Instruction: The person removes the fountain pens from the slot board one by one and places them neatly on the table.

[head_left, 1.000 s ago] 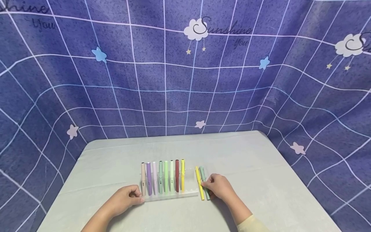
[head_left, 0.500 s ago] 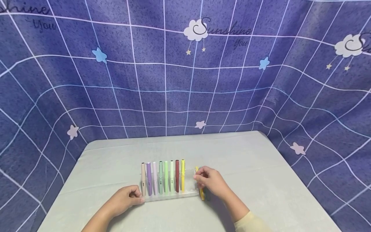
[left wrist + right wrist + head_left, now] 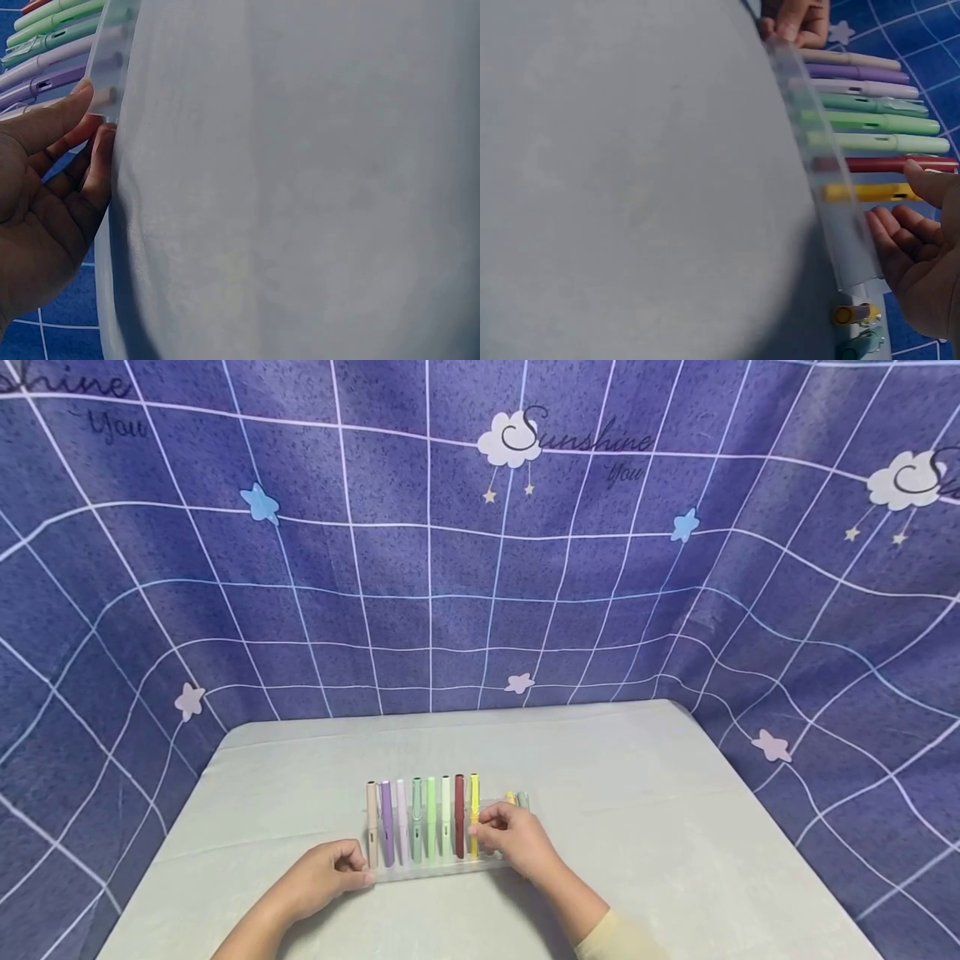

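Observation:
A clear plastic pen rack (image 3: 420, 873) stands on the table with a row of capped pens propped in it, from beige through purple and green to a dark red pen (image 3: 459, 818) and a yellow pen (image 3: 475, 789). My left hand (image 3: 326, 878) pinches the rack's left end between thumb and fingers, as the left wrist view also shows. At the row's right end, my right hand (image 3: 516, 839) holds the yellow pen around its middle; in the right wrist view the thumb crosses in front of it. The index finger's contact is hidden there.
Just right of the rack lie a second yellow pen (image 3: 847, 313) and a grey-green pen (image 3: 861, 343), mostly behind my right hand in the head view. A pale cloth covers the table (image 3: 675, 827). A blue grid-patterned curtain (image 3: 390, 560) encloses the back and sides.
My right hand has left the loose grey-green pen and moved left, across the rack's right end, to the yellow pen in the row. The left hand stays at the rack's end.

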Tool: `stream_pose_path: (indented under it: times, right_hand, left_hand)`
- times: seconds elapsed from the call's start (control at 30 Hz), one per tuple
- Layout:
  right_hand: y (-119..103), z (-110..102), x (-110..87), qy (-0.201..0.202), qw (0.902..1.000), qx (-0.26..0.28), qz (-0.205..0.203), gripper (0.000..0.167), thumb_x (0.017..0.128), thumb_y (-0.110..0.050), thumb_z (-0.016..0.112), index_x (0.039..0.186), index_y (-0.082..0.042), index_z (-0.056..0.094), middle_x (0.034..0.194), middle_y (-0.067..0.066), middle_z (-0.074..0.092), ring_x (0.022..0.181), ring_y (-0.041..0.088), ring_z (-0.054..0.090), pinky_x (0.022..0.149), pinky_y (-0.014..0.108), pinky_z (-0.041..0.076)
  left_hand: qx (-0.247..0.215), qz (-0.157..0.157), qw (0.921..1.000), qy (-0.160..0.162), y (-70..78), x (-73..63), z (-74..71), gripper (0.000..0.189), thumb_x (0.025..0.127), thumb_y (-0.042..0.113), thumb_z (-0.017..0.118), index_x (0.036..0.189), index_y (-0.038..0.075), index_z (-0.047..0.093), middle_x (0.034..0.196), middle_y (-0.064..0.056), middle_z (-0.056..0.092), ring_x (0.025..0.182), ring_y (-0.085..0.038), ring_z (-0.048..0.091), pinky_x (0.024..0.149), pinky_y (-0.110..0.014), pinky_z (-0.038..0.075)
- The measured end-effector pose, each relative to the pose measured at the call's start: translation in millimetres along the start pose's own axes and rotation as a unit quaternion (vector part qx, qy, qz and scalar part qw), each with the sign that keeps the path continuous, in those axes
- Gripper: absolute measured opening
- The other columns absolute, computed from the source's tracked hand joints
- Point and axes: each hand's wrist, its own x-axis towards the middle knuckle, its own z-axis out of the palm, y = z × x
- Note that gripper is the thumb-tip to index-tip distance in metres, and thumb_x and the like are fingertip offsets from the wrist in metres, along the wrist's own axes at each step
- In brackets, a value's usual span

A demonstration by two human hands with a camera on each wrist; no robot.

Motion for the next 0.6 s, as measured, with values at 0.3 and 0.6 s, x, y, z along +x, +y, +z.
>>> stream_pose_path:
  times: [0.3, 0.6]
  right_hand:
    - [3.1, 11.5, 1.5, 0.028, 0.9966, -0.077, -0.007, 0.023, 0.086, -0.034, 0.075, 0.088, -0.013, 0.065, 0.076, -0.004, 0.067, 0.068, 0.013, 0.064, 0.057, 0.025, 0.049]
    - [3.1, 11.9, 2.8, 0.048, 0.9953, -0.085, -0.006, 0.019, 0.086, -0.029, 0.075, 0.085, -0.015, 0.064, 0.074, -0.005, 0.066, 0.066, 0.011, 0.063, 0.056, 0.024, 0.048]
  left_hand:
    - [0.009, -0.008, 0.9999, 0.002, -1.6, -0.2, 1.1, 0.028, 0.080, 0.033, 0.078, 0.081, 0.014, 0.058, 0.075, 0.002, 0.055, 0.070, -0.014, 0.048, 0.065, -0.027, 0.037]
    - [0.006, 0.000, 1.0000, 0.001, 0.1, -0.1, 0.3, 0.028, 0.080, 0.032, 0.078, 0.080, 0.013, 0.058, 0.074, 0.002, 0.054, 0.070, -0.014, 0.048, 0.064, -0.026, 0.037]
